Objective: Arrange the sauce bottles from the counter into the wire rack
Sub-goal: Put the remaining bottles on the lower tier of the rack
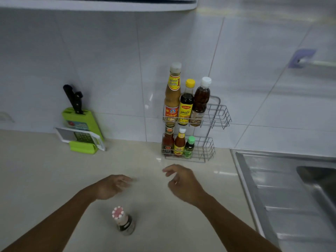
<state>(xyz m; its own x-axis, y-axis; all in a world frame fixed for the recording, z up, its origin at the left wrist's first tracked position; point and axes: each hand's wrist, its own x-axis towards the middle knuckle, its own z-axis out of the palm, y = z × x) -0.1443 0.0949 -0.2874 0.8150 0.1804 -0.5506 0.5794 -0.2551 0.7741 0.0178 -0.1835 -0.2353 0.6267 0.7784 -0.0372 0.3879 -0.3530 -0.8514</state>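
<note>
A two-tier wire rack (221,116) stands against the tiled wall. Its upper tier holds a tall tan sauce bottle (172,93), a dark bottle with a yellow cap (186,104) and a brown bottle with a white cap (201,100). In the lower tier stand a red sauce bottle (168,140), an orange one (179,142) and a small green-capped one (189,147). One dark bottle with a pink-and-white cap (123,221) stands alone on the counter near me. My left hand (112,186) and my right hand (183,180) hover over the counter beyond it, both empty with fingers apart.
A green knife block with a black-handled knife (78,115) and a grater (81,138) lean on the wall at the left. A steel sink with drainboard (283,188) fills the right side. The right ends of both rack tiers hold nothing.
</note>
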